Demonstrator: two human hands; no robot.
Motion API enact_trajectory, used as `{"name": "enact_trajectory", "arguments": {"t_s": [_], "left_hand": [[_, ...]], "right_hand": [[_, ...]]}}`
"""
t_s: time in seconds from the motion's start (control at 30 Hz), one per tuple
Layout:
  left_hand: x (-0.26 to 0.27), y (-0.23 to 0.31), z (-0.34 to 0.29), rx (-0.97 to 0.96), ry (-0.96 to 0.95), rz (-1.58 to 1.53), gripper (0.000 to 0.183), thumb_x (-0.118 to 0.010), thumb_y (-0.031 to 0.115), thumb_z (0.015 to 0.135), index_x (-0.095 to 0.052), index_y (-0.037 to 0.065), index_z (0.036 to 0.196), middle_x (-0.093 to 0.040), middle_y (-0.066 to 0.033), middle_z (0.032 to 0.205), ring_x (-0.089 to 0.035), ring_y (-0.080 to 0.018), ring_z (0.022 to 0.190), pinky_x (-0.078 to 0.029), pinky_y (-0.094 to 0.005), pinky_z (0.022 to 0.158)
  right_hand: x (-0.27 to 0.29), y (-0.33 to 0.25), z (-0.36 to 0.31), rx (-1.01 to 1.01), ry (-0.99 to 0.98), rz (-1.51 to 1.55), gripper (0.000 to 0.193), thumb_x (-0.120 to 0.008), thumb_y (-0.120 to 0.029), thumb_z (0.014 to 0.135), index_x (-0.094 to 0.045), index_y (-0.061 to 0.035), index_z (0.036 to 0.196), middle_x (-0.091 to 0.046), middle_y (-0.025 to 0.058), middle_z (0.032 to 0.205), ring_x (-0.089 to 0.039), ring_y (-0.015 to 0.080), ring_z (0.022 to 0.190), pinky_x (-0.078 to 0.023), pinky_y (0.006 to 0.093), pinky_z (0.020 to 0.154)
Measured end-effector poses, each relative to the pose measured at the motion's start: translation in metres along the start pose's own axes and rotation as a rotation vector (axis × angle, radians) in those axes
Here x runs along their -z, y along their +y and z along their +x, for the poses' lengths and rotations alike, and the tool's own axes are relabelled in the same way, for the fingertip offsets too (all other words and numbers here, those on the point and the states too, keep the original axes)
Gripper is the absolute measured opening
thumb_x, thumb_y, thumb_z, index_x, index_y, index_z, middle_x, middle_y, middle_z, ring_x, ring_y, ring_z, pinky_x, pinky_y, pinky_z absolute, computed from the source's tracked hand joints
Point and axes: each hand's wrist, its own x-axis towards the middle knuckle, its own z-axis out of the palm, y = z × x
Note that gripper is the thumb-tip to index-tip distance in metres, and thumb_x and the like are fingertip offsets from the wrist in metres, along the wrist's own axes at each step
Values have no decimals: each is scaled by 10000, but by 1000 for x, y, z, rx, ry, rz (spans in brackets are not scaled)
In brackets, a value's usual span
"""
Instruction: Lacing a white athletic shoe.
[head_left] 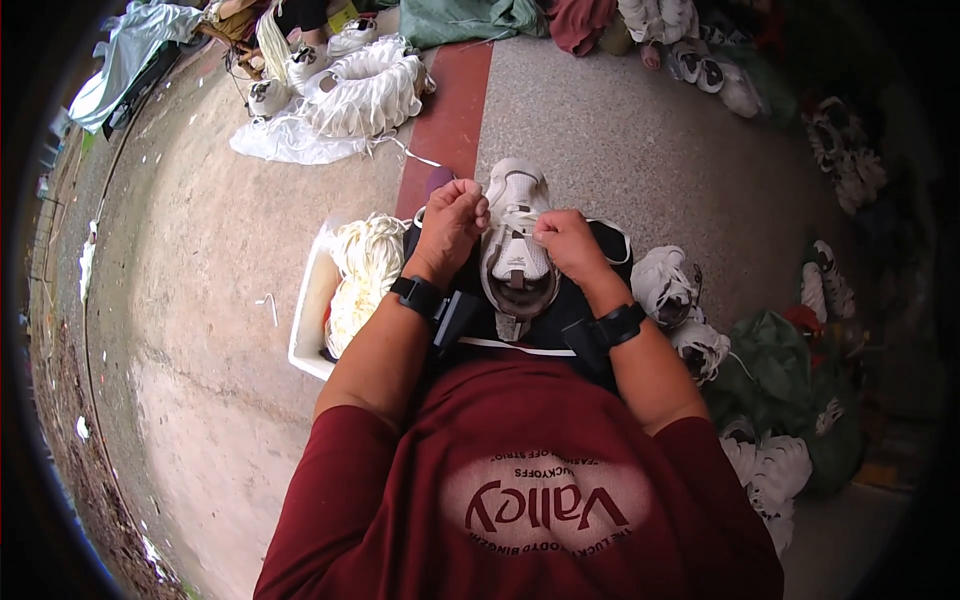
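A white and grey sneaker (517, 262) rests on my dark-covered lap, its toe pointing away from me and its heel opening towards me. White shoelace (518, 217) crosses its upper between my hands. My left hand (453, 218) is closed in a pinch at the sneaker's left side, on the lace; its fingertips partly hide what they grip. On the other side, my right hand (570, 243) pinches the lace close to the eyelets. A loose lace loop (622, 240) sticks out to the right behind that hand.
Left of my lap stands a white foam box (308, 305) full of cream laces (366, 270). Shoes (664, 285) lie on my right beside a green sack (775, 365). Ahead to the left, a ring-shaped white bundle (365, 95) sits on plastic sheeting. Other people's legs show at the far edge.
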Motion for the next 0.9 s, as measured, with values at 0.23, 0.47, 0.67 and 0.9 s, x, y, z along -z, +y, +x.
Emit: {"name": "enact_trajectory", "arguments": {"t_s": [0.23, 0.47, 0.67, 0.9], "left_hand": [[4, -1, -1, 1, -11, 13, 74, -509, 97, 896, -498, 67, 829, -486, -20, 686, -440, -103, 567, -372, -202, 532], [2, -7, 4, 12, -21, 137, 53, -526, 107, 894, -508, 61, 874, -522, -40, 747, -486, -112, 598, -408, -210, 544], [-20, -7, -17, -442, 119, 1101, 432, -686, 77, 750, -464, 29, 1118, -521, -107, 1010, -573, -160, 679, -483, -273, 594], [-31, 0, -45, -559, -191, 1850, 121, -657, 123, 682, -604, 67, 774, -548, -102, 781, -569, -278, 730, -481, -359, 641]], "right_hand": [[-5, 1, -1, -1, 53, -101, 79, -547, -62, 671, -596, -2, 657, -546, 177, 590, -541, 283, 534, -422, 360, 532], [-15, -3, -1, 246, 139, -266, 76, -575, -67, 690, -610, -33, 632, -576, 151, 645, -559, 327, 691, -452, 386, 631], [-8, -7, -15, 146, 195, -119, 55, -615, -77, 680, -623, -45, 724, -564, 157, 738, -546, 328, 758, -452, 405, 682], [-19, -5, -16, 245, 273, -247, 66, -633, -79, 667, -621, -58, 728, -566, 142, 751, -541, 315, 774, -453, 413, 676]]}}
